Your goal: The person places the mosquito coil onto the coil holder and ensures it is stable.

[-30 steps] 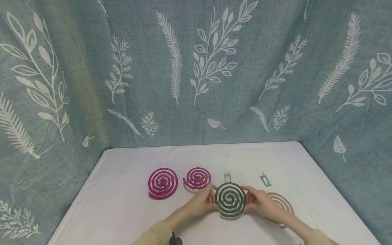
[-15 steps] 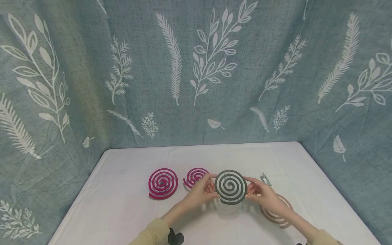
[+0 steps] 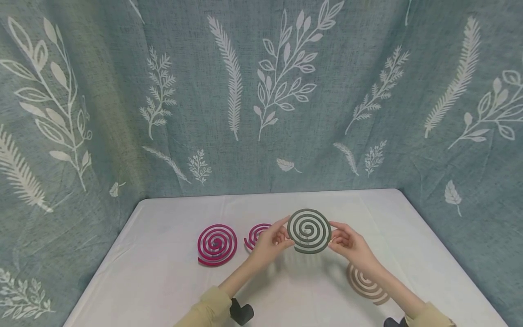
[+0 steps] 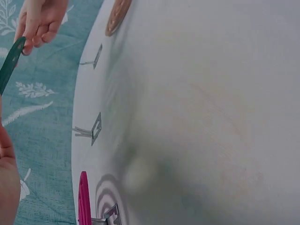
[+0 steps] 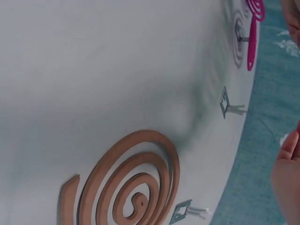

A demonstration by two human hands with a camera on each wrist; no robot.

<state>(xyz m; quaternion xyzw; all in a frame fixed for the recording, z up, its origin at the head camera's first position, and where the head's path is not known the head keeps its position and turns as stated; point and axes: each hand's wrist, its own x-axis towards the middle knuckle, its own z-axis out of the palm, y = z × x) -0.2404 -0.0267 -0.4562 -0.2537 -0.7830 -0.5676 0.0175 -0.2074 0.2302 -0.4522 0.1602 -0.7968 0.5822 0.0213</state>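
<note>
Between my two hands a dark green mosquito coil [image 3: 307, 230] is held up above the table, its flat spiral facing the head camera. My left hand [image 3: 267, 243] pinches its left edge with thumb and fingers; my right hand [image 3: 354, 247] pinches the right edge. Seen edge-on, the green coil [image 4: 11, 65] stays clear of the small metal coil stands in the left wrist view. One stand [image 4: 95, 129] has thin upright prongs, and a second stand [image 4: 97, 57] lies farther along. The coil and my right hand cover these stands in the head view.
A magenta coil [image 3: 218, 244] sits at the left, with another magenta coil [image 3: 254, 237] partly behind my left hand. A brown coil [image 3: 365, 286] lies flat under my right forearm. Patterned blue-green cloth [image 3: 253, 168] hangs behind the white table [image 3: 143, 272].
Both hands have raised the green coil from low over the table, and it appears higher in the head view. The magenta and brown coils have stayed in place.
</note>
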